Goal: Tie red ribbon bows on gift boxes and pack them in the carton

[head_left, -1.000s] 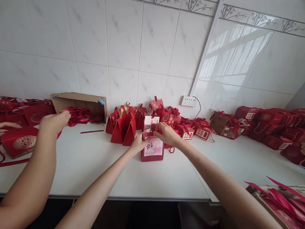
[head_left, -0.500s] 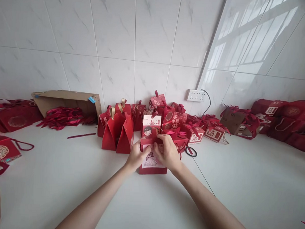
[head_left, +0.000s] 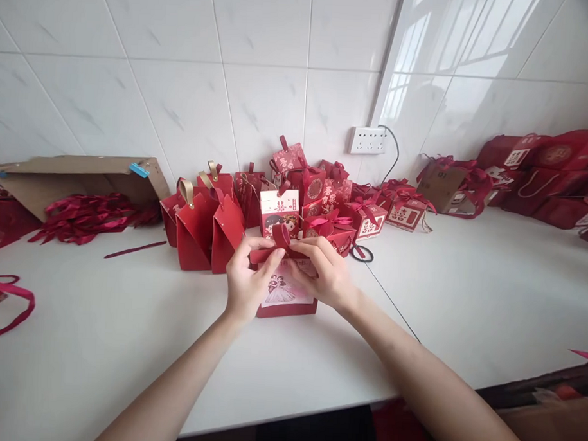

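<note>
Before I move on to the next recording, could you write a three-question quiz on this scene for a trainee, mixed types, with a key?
1. True or false: the left hand and the right hand are both on the red box with the pale pink picture.

2. Multiple choice: what is heaped at the open side of the cardboard box?
A. White cups
B. Red ribbons
C. Green bottles

3. Fill in: in the picture, the white socket strip is to the ____ of the cardboard box.

Key: 1. True; 2. B; 3. right
</note>
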Tool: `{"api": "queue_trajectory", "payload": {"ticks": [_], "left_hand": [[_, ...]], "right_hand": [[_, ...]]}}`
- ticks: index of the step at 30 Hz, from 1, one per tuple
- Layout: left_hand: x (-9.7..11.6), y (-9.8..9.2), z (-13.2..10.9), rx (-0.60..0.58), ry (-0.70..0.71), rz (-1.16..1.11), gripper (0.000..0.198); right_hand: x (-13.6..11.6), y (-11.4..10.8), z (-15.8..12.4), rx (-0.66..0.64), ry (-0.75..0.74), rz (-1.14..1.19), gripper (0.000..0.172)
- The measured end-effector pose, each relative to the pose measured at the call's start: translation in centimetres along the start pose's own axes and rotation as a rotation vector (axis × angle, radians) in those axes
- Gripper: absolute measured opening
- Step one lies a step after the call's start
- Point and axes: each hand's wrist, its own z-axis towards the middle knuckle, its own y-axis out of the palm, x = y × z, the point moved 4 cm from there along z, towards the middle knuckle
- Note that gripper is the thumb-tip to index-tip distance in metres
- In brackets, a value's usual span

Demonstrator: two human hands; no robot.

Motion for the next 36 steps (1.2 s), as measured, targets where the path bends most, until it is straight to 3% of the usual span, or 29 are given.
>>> {"api": "queue_trajectory", "payload": {"ticks": [7,11,14,19,26,36], "left_hand": [[1.1,-0.4,-0.5,-0.014,0.205,0.054,0.003],[1.3,-0.4,-0.7,-0.048,0.294,0.066,0.013],[1.3,-0.5,-0.8,-0.03,0.295,0.091,0.018],[1.6,-0.6,-0.9,-0.063,0.339,0.086,0.026],[2.0,-0.5,-1.0,-0.065,0.366,0.127,0.028],[1.9,-0.6,-0.8,-0.091,0.274,0.082,0.024]], "right_hand": [[-0.9,-0.7,0.3,0.002,-0.064,0.025,0.03],[-0.9,-1.1,0.5,0.03,-0.047,-0.033,0.029],[-0.6,-1.2,0.5,0.033,0.018,-0.037,0.028],[-0.4,-0.7,0.1,-0.068,0.127,0.023,0.01],[-0.6,-0.7,-0.1,-0.037,0.131,0.009,0.006],[-0.8,-0.7,0.2,-0.025,0.181,0.104,0.004]]}}
